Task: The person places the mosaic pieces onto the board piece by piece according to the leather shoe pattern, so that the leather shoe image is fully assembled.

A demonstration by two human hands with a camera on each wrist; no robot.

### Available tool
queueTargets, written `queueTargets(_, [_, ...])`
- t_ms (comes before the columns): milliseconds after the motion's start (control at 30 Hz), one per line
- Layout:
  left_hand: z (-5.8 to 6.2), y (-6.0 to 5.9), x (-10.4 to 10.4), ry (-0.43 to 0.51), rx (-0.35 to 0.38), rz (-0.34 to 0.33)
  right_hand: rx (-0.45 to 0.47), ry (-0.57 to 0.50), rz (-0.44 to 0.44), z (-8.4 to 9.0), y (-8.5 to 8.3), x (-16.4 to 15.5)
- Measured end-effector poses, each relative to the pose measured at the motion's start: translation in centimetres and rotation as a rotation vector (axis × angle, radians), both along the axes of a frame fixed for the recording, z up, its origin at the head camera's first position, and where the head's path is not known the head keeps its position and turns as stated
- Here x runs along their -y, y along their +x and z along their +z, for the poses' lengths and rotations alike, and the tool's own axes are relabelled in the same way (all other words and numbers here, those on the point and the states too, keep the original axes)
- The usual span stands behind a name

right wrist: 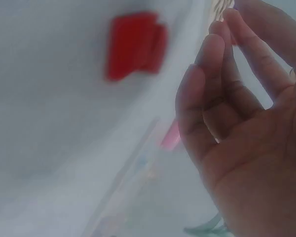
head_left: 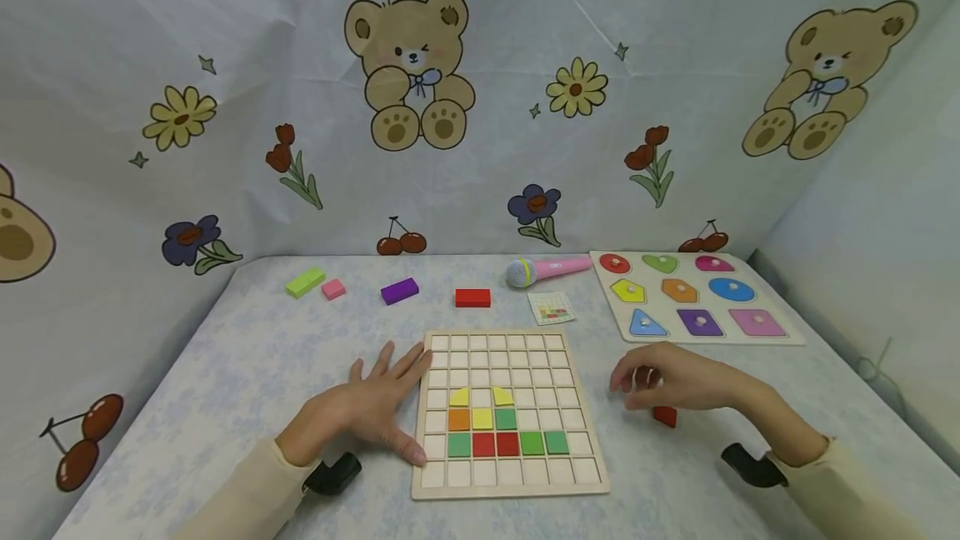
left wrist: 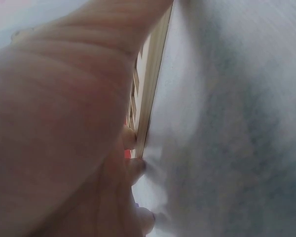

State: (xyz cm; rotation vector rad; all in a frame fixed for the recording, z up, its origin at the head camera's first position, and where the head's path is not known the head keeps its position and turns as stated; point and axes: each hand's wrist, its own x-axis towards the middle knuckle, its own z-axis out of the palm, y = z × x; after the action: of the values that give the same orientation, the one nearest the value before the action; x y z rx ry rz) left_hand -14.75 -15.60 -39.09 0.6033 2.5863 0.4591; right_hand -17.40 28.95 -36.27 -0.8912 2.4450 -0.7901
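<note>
A wooden grid board (head_left: 517,491) lies flat on the table in the head view. My left hand (head_left: 375,402) rests along its left edge, fingers spread and thumb near the lower corner; the left wrist view has the fingertips against the board's side (left wrist: 149,98). Green, red, orange and yellow tiles sit in several cells, among them a red tile (head_left: 483,445) and two yellow quarter-round tiles, one of them this piece (head_left: 459,397). Right of the board hovers my right hand (head_left: 675,375), its fingers loosely bent with nothing visible in them. Red pieces (right wrist: 133,47) lie beneath it, partly hidden in the head view.
Behind the board lie a green block (head_left: 305,282), a pink block (head_left: 333,289), a purple block (head_left: 400,291) and a red block (head_left: 472,298). A pink toy microphone (head_left: 551,270), a small pattern card (head_left: 551,307) and a knobbed shape puzzle (head_left: 757,338) are at the back right.
</note>
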Motion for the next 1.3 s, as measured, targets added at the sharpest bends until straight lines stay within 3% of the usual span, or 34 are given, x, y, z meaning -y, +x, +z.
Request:
queueTargets(133, [-0.1,-0.1,0.0,0.007,0.007,0.001,0.018,0.002,-0.056,-0.5,0.1,-2.1])
queueTargets(367, [0.0,-0.1,-0.1,-0.005,0.013,0.004,0.123,-0.019,-0.066,-1.1,0.6,-4.2])
queueTargets(933, [0.1,0.2,-0.1,0.018,-0.001,0.009,0.132,0.047,-0.143,-1.7,0.5,-5.2])
queueTargets(1100, [0.0,0.1,0.0,0.014,0.007,0.011,0.119,0.036,-0.109,-1.6,0.5,-5.3])
queueTargets(1300, [0.2,0.1,0.0,0.006,0.003,0.003,0.101,-0.030,-0.059,-0.2,0.8,-4.5])
